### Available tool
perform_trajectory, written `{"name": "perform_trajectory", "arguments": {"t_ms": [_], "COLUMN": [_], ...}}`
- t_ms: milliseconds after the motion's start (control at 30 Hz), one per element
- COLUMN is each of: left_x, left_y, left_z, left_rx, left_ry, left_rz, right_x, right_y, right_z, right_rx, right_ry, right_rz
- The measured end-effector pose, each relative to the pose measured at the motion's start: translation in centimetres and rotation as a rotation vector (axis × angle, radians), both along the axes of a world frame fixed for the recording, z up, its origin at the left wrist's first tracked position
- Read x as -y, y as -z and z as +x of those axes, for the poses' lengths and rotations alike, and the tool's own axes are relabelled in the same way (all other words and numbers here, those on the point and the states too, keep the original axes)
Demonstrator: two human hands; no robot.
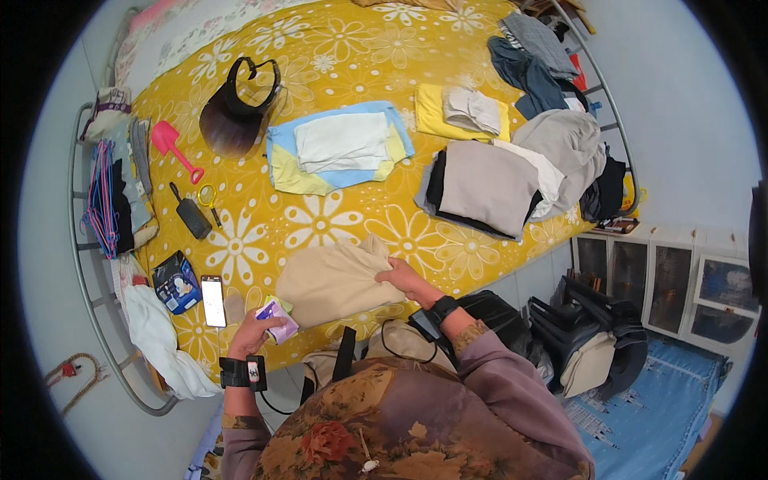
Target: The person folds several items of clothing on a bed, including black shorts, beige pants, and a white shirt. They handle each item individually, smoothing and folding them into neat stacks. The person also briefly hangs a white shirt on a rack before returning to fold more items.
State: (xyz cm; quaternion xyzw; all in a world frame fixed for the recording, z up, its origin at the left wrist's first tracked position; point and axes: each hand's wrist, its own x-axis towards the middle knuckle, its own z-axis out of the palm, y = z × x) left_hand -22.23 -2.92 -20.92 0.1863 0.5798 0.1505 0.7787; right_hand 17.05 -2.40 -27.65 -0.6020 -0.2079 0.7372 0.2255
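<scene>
My left hand (255, 332) grips a small purple-and-white packet (280, 324) near the bed's front edge; a yellow-green bit shows behind it. With its fingers on the right side of a beige cloth garment (330, 282), my right hand (403, 278) pinches the fabric. The garment lies on the yellow flowered bedspread (354, 216), loosely spread and bunched at its upper right. Left of my left hand are a small greyish-brown cloth piece (234, 307) and a phone (213, 302) with its screen lit.
Folded clothes (489, 186) are stacked at the right, beside a blue-and-yellow folded cloth (360, 180). Further left lie a black sun visor (234, 114), a pink toy shovel (174, 147), a magnifying glass (207, 197) and a dark blue package (176, 283). A metal bed rail (90, 288) bounds the left.
</scene>
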Motion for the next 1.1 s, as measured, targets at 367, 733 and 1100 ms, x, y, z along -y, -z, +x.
{"name": "perform_trajectory", "arguments": {"t_ms": [367, 733, 1100], "left_x": [-5.3, -13.3, -10.9], "left_y": [-3.4, -4.0, 7.3], "left_z": [12.0, 35.2, 37.4], "left_rx": [-0.041, 0.004, 0.061], "left_ry": [0.327, 0.393, 0.28], "left_rz": [0.318, 1.206, 0.321], "right_x": [1.7, -0.6, 2.7], "right_y": [-2.8, -12.6, -1.1], "right_z": [11.6, 30.5, 32.9], "right_rx": [0.142, 0.499, 1.211], "right_ry": [0.159, 0.562, 0.291], "right_rz": [0.222, 0.695, 0.705]}}
